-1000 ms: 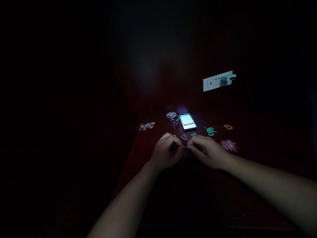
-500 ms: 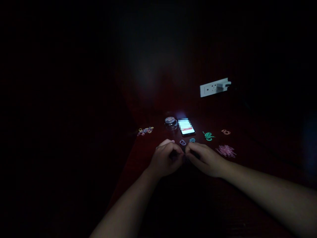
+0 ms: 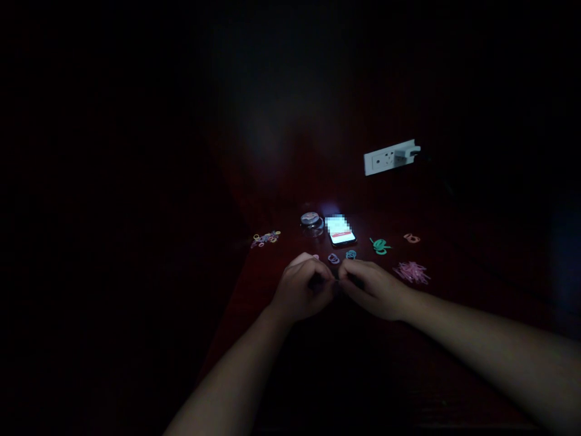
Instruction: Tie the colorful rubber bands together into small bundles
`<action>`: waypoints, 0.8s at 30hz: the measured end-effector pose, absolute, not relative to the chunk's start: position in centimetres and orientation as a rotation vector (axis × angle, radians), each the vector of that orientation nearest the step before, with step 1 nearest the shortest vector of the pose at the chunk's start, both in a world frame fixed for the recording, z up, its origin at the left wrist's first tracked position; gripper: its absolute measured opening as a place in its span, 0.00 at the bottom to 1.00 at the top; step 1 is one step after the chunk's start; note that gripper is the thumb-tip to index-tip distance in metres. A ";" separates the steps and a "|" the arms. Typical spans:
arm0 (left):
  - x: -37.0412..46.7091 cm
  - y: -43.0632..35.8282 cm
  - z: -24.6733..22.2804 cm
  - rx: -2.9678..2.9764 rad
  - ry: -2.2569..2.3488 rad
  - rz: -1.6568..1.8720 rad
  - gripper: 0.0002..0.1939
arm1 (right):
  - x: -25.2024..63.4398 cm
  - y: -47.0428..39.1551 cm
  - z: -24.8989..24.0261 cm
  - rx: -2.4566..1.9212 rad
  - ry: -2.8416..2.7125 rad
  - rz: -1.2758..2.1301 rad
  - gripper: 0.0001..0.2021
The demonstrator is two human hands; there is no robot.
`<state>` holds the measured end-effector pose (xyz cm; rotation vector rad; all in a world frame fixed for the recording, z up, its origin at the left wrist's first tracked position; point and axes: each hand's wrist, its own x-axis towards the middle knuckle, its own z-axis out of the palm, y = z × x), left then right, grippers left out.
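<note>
My left hand (image 3: 303, 289) and my right hand (image 3: 374, 287) meet low over the dark red table, thumbs and index fingers pinched with their tips nearly touching. What they pinch is too small and dark to make out. Just beyond the fingertips lie purple bands (image 3: 333, 258) and teal bands (image 3: 351, 255). Part of a pink band (image 3: 316, 257) shows beside my left hand. To the right are green bands (image 3: 380, 246), a heap of pink bands (image 3: 412, 272) and orange bands (image 3: 411, 238). A mixed-colour pile (image 3: 266, 239) sits at the left.
A lit phone (image 3: 341, 231) lies behind the bands, with a lidded clear jar (image 3: 311, 224) on its left. A white socket strip (image 3: 391, 158) with a plug in it is on the wall. The table's left edge (image 3: 226, 312) runs beside my left forearm.
The whole view has shifted slightly, so the things appear a little higher and further left. Both hands keep the same pinched pose.
</note>
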<state>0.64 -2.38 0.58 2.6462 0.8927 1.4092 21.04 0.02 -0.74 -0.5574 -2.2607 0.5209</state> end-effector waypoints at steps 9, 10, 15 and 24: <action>-2.6 -2.3 1.0 2.580 1.109 1.326 0.05 | 21.0 0.2 -0.8 -0.566 -2.271 0.506 0.05; -3.7 -2.2 1.0 2.509 1.196 1.275 0.04 | 21.0 0.2 -0.8 -0.572 -2.269 0.505 0.06; -8.6 -1.1 0.5 2.024 1.288 0.851 0.10 | 21.0 0.2 -0.8 -0.579 -2.264 0.506 0.06; -10.8 -0.1 -0.5 1.858 1.274 0.676 0.12 | 21.0 0.3 -1.0 -0.564 -2.259 0.481 0.05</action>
